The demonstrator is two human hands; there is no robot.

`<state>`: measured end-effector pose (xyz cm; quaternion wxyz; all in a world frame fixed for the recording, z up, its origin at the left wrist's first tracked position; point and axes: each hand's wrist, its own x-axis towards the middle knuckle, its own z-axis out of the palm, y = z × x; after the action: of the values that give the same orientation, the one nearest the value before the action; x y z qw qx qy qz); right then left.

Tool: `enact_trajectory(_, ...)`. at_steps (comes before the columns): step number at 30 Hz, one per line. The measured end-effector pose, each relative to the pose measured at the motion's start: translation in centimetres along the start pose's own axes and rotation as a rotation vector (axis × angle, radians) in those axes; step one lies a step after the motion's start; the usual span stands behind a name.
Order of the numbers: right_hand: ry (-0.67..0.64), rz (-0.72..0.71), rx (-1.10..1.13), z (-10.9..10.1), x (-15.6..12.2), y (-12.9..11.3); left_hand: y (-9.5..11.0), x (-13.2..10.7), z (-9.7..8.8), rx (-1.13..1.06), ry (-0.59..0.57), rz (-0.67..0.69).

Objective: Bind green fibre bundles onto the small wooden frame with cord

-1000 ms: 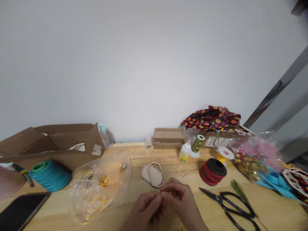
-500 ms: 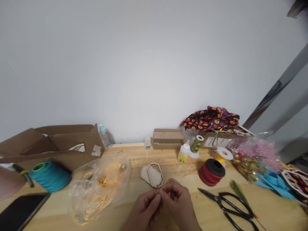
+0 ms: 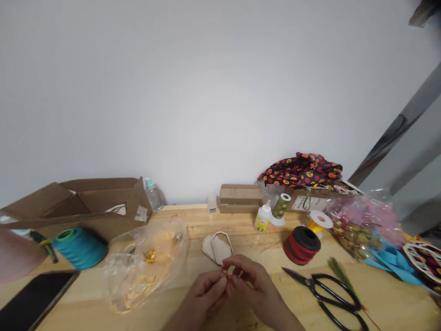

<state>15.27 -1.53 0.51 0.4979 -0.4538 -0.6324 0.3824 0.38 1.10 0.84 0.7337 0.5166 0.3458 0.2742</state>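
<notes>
A red cord (image 3: 228, 276) runs between my two hands at the front middle of the table. My left hand (image 3: 206, 294) pinches it between thumb and forefinger. Closed around the cord from the other side, my right hand (image 3: 253, 285) has its forefinger bent over a small loop. Just beyond my fingertips lies a flat, pale wooden piece (image 3: 217, 248) with a rounded outline and a cut-out opening. Its near end is hidden behind my right fingers, so I cannot see where the cord joins it.
Black-handled scissors (image 3: 320, 289), a green tassel (image 3: 341, 273) and a red cord spool (image 3: 302, 246) lie right. A glue bottle (image 3: 263, 218) stands behind. Leftward are a plastic bag of yellow cords (image 3: 148, 262), a teal thread cone (image 3: 80, 248), a phone (image 3: 37, 296) and a cardboard box (image 3: 99, 220).
My right fingers have lifted and spread a little, and a small loop of red cord now shows between my hands. The view has shifted slightly.
</notes>
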Motion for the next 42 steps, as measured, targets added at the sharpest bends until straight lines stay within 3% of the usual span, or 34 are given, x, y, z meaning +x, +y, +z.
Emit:
enact_trajectory(7,0.066,0.156,0.049,0.8,0.6,0.0,-0.3,-0.2,-0.1,-0.187,0.007,-0.030)
enact_trajectory(19,0.066,0.169,0.303,0.7,0.6,-0.5,-0.7,0.3,-0.6,-0.222,-0.032,-0.007)
enact_trajectory(31,0.117,0.219,0.094,0.8,0.8,-0.8,0.0,0.1,0.0,0.025,-0.001,-0.040)
enact_trajectory(38,0.133,0.239,0.002,0.8,0.7,-0.8,-0.3,-0.3,-0.3,0.175,0.039,0.087)
enact_trajectory(42,0.139,0.208,-0.078,1.0,0.6,-0.4,0.6,-0.2,0.0,0.280,0.063,0.077)
